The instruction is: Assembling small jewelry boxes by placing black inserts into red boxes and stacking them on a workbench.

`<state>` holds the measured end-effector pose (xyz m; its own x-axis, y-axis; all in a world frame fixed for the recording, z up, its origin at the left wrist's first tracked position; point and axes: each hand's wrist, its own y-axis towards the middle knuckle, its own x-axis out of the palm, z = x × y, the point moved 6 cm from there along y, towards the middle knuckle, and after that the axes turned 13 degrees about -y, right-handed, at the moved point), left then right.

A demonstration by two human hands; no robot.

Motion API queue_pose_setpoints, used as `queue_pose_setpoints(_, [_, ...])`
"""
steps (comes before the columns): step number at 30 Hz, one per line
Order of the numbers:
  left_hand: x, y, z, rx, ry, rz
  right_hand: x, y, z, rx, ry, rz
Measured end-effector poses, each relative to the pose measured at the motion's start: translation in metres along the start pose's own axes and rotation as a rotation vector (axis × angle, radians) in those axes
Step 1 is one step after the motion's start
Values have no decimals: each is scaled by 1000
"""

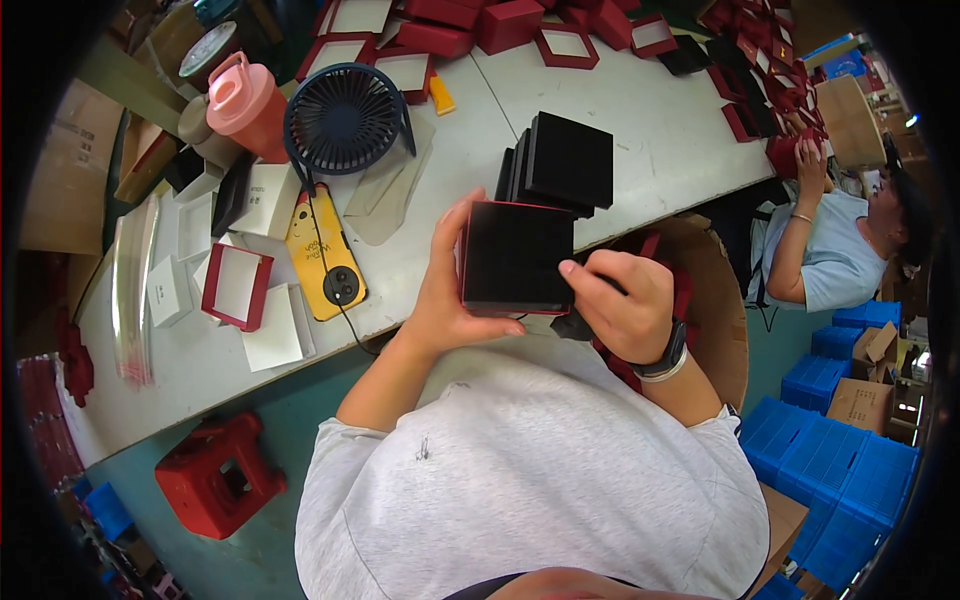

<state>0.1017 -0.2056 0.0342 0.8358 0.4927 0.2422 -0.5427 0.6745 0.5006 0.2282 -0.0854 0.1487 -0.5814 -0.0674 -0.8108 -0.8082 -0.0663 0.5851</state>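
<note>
In front of my chest, my left hand (445, 300) is closed round a square box (518, 255) with a black top face and a thin red edge at its side. The fingers run up the box's left side and the thumb lies along its near edge. My right hand (632, 305) is curled in a pinch at the right edge of that box, one fingertip touching the black top. Whatever lies between these fingers is hidden. Just beyond, several square black pads (570, 160) lie stacked on the white table (470, 130).
A dark fan (345, 118), a pink jug (247, 108) and a yellow phone (325, 255) stand or lie left. Red boxes (510, 25) crowd the far side. An open carton (725, 320) stands right, near blue crates (825, 460). Another person (845, 240) sits right; a red stool (218, 475) stands lower left.
</note>
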Motion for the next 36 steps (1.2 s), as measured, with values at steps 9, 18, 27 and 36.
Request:
queue_pose_setpoints(9, [-1,6,17,150,144,-66,-8,11,-3,-53,19,-299])
queue_pose_setpoints(18, [-2,10,20,0,166,-7,0,7,-18,-177,47,-516])
queue_pose_setpoints(27, [0,9,10,-51,110,40,8,28,-15,-254,-31,-686])
queue_pose_setpoints(36, [1,14,18,26,247,2,12,39,-14,-272,-6,-724])
